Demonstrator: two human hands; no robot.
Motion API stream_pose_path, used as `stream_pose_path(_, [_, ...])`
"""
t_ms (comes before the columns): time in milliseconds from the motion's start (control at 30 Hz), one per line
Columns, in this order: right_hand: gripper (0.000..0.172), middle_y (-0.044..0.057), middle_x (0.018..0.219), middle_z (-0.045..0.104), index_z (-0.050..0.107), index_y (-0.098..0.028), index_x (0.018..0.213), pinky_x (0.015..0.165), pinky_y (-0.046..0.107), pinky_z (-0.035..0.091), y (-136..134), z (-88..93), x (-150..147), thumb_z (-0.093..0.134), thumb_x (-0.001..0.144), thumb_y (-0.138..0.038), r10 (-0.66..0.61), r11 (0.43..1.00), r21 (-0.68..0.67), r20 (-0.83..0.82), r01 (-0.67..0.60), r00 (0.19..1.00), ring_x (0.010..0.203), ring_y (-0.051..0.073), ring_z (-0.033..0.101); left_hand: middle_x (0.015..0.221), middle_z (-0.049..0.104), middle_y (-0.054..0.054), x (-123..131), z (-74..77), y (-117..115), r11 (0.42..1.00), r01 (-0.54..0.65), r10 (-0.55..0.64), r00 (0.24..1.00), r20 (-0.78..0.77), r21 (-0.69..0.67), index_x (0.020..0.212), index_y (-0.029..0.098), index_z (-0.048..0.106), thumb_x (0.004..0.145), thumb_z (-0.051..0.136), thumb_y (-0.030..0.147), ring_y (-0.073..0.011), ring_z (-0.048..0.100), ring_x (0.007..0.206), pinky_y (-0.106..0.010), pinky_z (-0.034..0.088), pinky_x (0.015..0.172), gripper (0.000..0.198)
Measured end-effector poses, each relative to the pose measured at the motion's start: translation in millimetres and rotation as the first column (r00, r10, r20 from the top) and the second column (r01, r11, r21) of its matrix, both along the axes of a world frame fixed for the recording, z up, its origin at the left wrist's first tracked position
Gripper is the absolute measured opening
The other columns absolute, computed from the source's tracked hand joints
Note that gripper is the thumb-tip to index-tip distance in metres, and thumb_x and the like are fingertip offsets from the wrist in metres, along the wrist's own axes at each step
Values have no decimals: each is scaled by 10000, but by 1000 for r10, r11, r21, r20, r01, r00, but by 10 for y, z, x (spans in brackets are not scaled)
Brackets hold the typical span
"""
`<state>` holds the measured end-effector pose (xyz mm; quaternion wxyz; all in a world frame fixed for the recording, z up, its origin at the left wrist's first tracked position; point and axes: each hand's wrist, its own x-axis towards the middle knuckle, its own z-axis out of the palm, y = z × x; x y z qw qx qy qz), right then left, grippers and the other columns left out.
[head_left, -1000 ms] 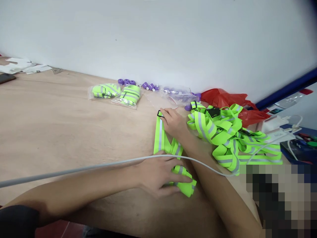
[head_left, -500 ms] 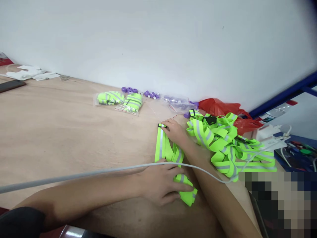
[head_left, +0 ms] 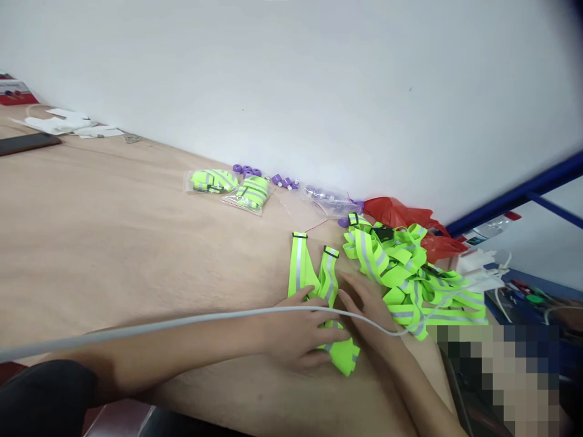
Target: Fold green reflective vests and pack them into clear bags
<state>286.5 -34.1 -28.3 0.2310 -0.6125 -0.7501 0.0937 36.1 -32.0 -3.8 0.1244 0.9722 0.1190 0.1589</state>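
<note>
A neon-green reflective strap (head_left: 302,270) with grey stripes and black end buckles lies in a V on the wooden table (head_left: 113,230). My left hand (head_left: 296,331) lies flat on the strap's folded lower end, fingers stretched out and pressing it down. My right hand (head_left: 367,306) rests beside it, fingers extended along the strap's right branch. A grey cable (head_left: 182,321) runs across my left wrist.
A tangled pile of the same green straps (head_left: 405,273) lies to the right, before a red plastic bag (head_left: 405,215). Two bagged straps (head_left: 230,185), purple pieces (head_left: 266,176) and a clear bag (head_left: 330,199) line the wall. A phone (head_left: 27,143) and papers sit far left; chargers at right.
My right hand drew back from the strap's far buckle end to the near folded end beside my left hand. The strap's two ends now lie spread apart. The camera view shifted.
</note>
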Motion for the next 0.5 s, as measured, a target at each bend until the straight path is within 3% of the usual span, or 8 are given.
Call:
stream_pose_path(67, [472,150,1318,681,614,-198,1324,1043,528,523,-107,-41,-1,504,960,-479,-59,998,-35,-35,58,998,1225,322,645,1418,578,-103,15,-16,-47,998,-49,49,999,-5,38,1436,210,498,1014,474,481,-303,503,1316,-515,321,1159,502])
stream_pose_path(133, [471,141,1339,674,611,-208,1339,1073,524,505,-153,-35,-44,488,966,-469,-28,998,-55,-75,23,997,1250,314,633,1471,533,-141,32,-42,-115,989,-140,142,990,-21,56,1478,198,453,1019,445,522,-345,473,1353,-575,303,1154,562])
stream_pose_path(267, [453,109,1393,647,602,-236,1382,1120,501,477,-165,62,-154,459,993,-421,72,991,-95,-180,-90,981,1301,283,602,1618,352,-152,49,-84,-231,952,-305,303,948,-98,-3,1538,347,373,1007,400,612,-468,367,1419,-769,269,1065,594])
stream_pose_path(367, [471,95,1452,604,557,-260,1443,1136,501,465,-261,111,-178,432,1015,-411,33,994,-91,-230,-56,973,1356,279,558,1641,305,-156,42,-77,-243,940,-338,327,932,-153,-51,1549,433,328,990,387,655,-550,331,1415,-862,258,973,604])
stream_pose_path(500, [559,64,1560,490,370,-334,1569,1168,512,431,-581,67,-179,450,1016,-360,99,990,-81,-155,-113,983,1443,285,457,1623,336,-173,23,-32,-213,946,-315,301,940,-160,-72,1547,389,349,999,374,640,-565,337,1412,-855,285,976,603])
